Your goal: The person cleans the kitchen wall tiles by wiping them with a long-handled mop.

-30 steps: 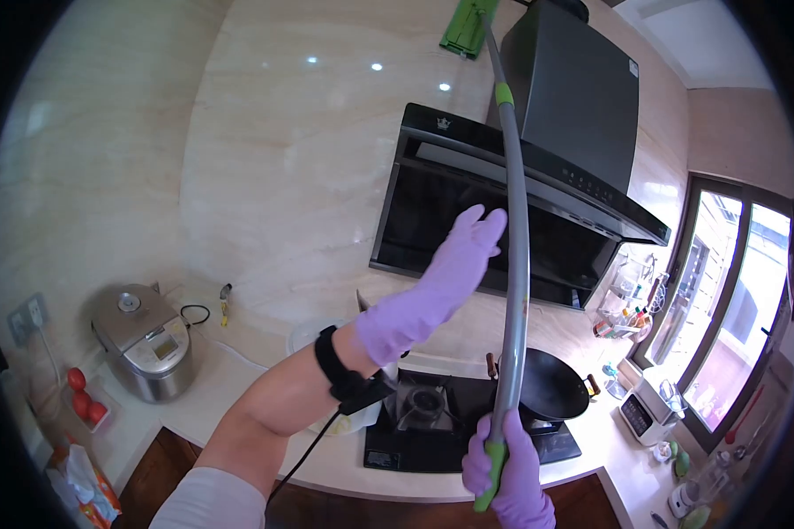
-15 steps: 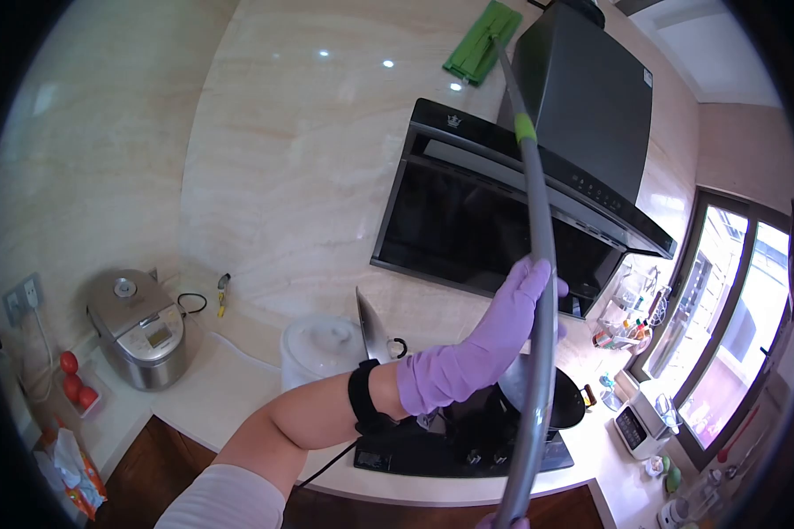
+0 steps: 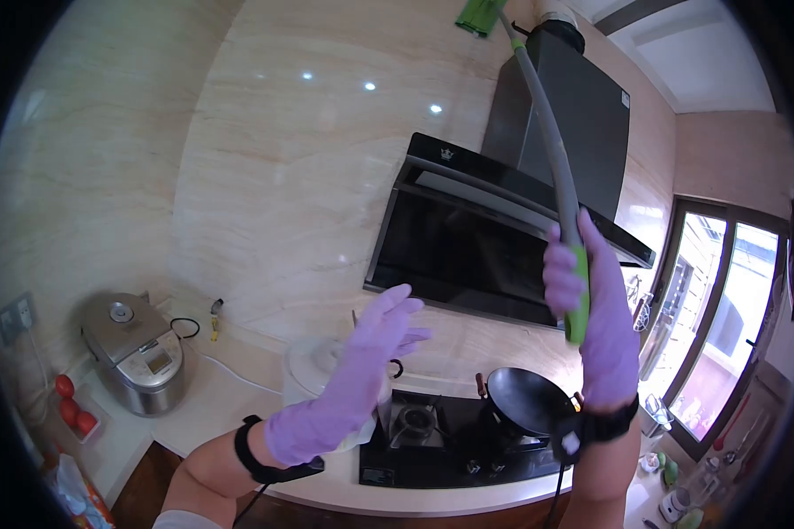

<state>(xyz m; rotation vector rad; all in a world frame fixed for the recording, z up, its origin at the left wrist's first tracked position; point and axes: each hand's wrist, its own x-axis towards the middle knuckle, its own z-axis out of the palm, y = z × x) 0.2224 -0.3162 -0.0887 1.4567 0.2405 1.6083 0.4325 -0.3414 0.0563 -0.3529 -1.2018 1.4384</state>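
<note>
Mop (image 3: 556,145) in our grasp slants from the top centre of the frame to right of centre, its pole passing in front of the dark range hood (image 3: 468,256). Its green head (image 3: 479,16) is cut off by the upper edge; we cannot tell whether it touches the pale wall (image 3: 265,176). Our right hand (image 3: 598,286), gloved in purple, wraps its fingers around the green grip (image 3: 578,309) at the pole's lower end. Our left hand (image 3: 370,339), gloved likewise, holds nothing, fingers loosely extended, left of the lower centre and well apart from the pole. Below, at lower right of centre, a black wok (image 3: 529,401) sits on the stove (image 3: 423,472). We see a rice cooker (image 3: 132,361) on the surface (image 3: 212,397) at lower left.
</note>
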